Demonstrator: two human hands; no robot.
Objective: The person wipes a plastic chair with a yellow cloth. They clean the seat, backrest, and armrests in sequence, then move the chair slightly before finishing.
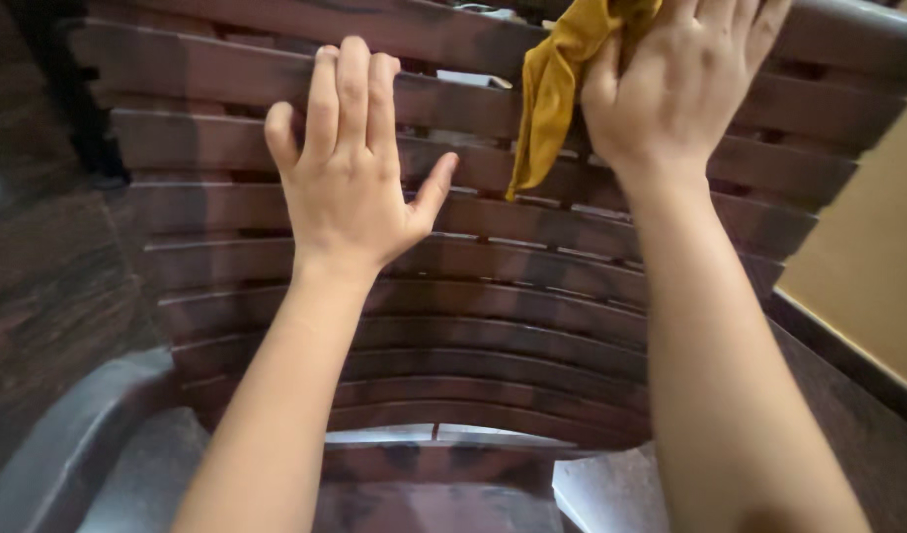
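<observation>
At the chair, seen from above the two forearms:
Seat: the dark brown plastic seat (pixel 414 484) lies nearest, low in view, partly hidden by the arms.
Armrest: a grey-brown armrest (pixel 68 434) curves along the left.
Backrest: the slatted backrest (pixel 512 286) rises behind the seat, its slats curved, with slits between them.
Left hand: the left hand (pixel 350 183) lies flat on the upper slats, fingers straight and together, thumb spread; it grasps nothing and seems only to steady the chair.
Right hand: the right hand (pixel 675 84) presses a mustard-yellow cloth (pixel 552 89) against the top slats; the fingers are spread over the cloth, pinning it rather than clenching it.
Cloth: bunched under the palm, one tail hanging down over the slats.
Progress: judged as wiping at the top of the backrest; which slats are already done cannot be told, and the lower slats and seat look untouched.
Wall: a yellow wall (pixel 868 257) stands at far right.
</observation>
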